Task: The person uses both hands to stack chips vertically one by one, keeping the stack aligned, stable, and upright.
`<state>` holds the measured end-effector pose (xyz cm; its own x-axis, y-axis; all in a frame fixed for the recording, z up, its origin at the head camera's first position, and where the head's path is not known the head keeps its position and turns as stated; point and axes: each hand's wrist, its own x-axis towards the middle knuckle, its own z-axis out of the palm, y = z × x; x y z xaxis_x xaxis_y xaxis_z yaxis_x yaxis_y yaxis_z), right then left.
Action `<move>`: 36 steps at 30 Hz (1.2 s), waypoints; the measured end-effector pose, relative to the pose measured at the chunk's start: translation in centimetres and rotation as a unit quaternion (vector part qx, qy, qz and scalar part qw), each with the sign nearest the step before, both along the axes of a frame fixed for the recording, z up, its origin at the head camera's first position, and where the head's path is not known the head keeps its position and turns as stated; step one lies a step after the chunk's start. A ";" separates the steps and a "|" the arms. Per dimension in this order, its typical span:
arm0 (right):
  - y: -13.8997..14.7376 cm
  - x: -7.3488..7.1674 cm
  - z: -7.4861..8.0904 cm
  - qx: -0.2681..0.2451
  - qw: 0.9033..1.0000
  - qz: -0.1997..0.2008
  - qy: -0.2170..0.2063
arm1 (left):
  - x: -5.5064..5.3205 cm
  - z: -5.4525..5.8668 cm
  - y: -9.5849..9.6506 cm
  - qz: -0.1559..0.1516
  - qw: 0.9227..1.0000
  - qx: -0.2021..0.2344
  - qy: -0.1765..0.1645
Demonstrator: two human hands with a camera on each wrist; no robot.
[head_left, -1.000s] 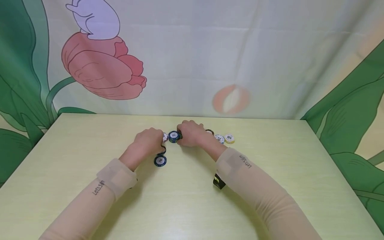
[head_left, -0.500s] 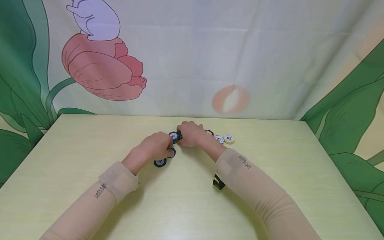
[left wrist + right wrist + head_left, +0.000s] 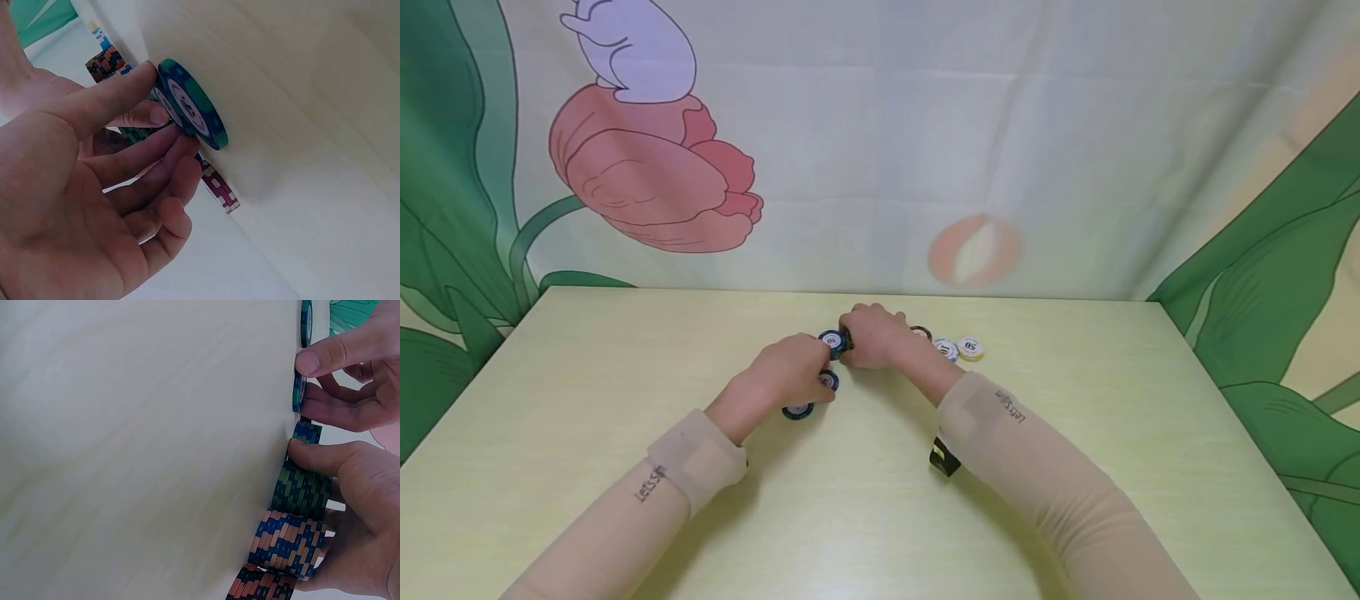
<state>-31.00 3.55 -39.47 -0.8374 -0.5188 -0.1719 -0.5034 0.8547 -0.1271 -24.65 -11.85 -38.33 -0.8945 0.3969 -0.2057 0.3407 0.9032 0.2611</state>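
My left hand (image 3: 786, 373) pinches a blue-green poker chip (image 3: 829, 381) between thumb and fingers, low over the table. Another blue-green poker chip (image 3: 192, 106) lies just in front of it, partly behind my fingers in the head view. My right hand (image 3: 872, 335) grips a tall stack of green-and-blue chips (image 3: 301, 490), its thumb on the near side. Beside that thumb, towards the left hand, stands a blue-topped stack (image 3: 832, 342). Orange-and-blue chips (image 3: 286, 542) are stacked on the other side, close to my right fingers.
Further right in the row are a dark-rimmed stack (image 3: 921, 332), a white-and-blue stack (image 3: 947, 350) and a yellow-edged stack (image 3: 971, 348). A short red-and-white stack (image 3: 219, 189) stands behind my left fingers. A printed curtain (image 3: 850, 167) hangs behind the table (image 3: 865, 517).
My left hand has moved right with its chip, closer to the blue-topped stack, and now covers the white chip seen earlier. The left thumb has shifted slightly nearer. My right hand stays in place.
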 end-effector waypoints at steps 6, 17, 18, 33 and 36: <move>0.0 0.1 0.0 -0.001 1.000 -0.003 0.001 | 0.0 -0.1 -0.1 -0.004 1.000 0.007 -0.002; 0.0 -0.1 0.0 -0.001 1.000 -0.005 -0.005 | -0.2 0.0 -0.5 -0.020 1.000 0.020 -0.007; 0.0 -0.1 0.0 -0.001 1.000 -0.006 -0.006 | -0.3 0.0 -0.5 -0.023 0.999 0.023 -0.004; -0.1 -0.1 -0.1 -0.003 1.000 -0.009 0.000 | -1.5 0.7 -0.9 -0.017 0.994 0.072 0.081; 0.0 -0.1 -0.1 -0.006 1.000 -0.009 0.001 | -1.9 0.8 -0.8 -0.008 0.994 0.068 0.085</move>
